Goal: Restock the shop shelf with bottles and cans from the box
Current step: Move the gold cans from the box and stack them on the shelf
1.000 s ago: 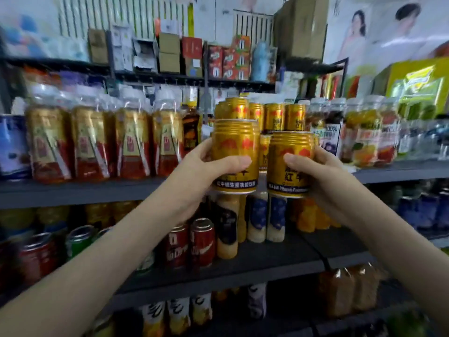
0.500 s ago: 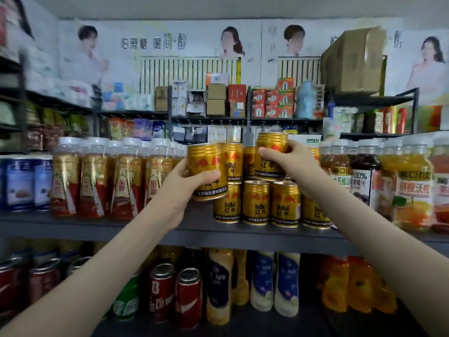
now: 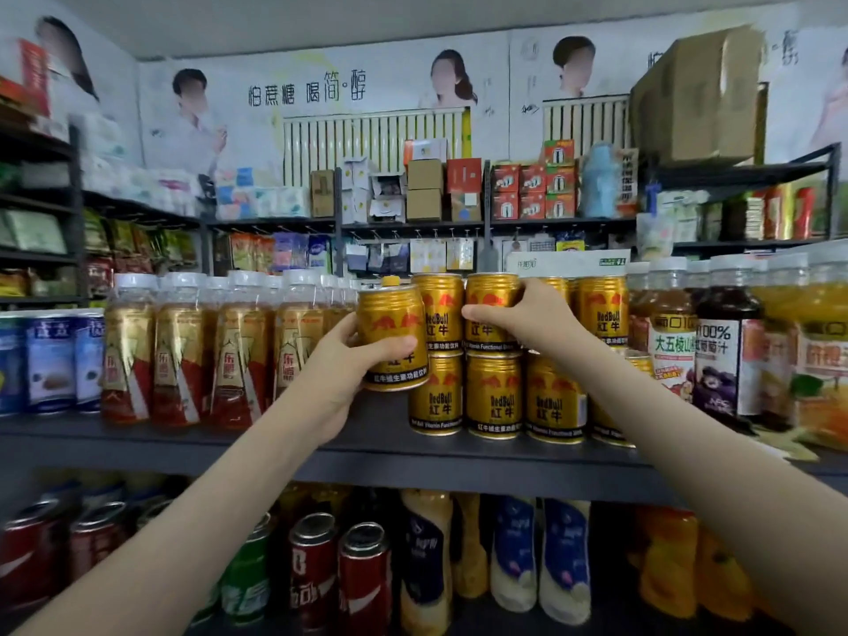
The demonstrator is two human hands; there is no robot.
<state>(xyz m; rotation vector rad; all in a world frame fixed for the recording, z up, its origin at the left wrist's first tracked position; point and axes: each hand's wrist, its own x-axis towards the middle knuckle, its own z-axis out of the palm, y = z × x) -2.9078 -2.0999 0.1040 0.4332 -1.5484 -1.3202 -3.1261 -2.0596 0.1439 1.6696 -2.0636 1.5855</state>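
Shelf (image 3: pixel 367 447) | left hand (image 3: pixel 339 364) grips upright can (image 3: pixel 390 314) just left of stack (image 3: pixel 494 397) | right hand (image 3: pixel 527 321) grips top-row can (image 3: pixel 488 291).

Soft, even light fills the shop, the lower shelves fall dim, and wide-angle distortion bends and blurs the edges.

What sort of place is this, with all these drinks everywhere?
Most likely a small grocery or convenience shop: dark shelves hold rows of gold cans and white-capped bottles, boxed goods fill the higher shelf, and advertising posters hang above.
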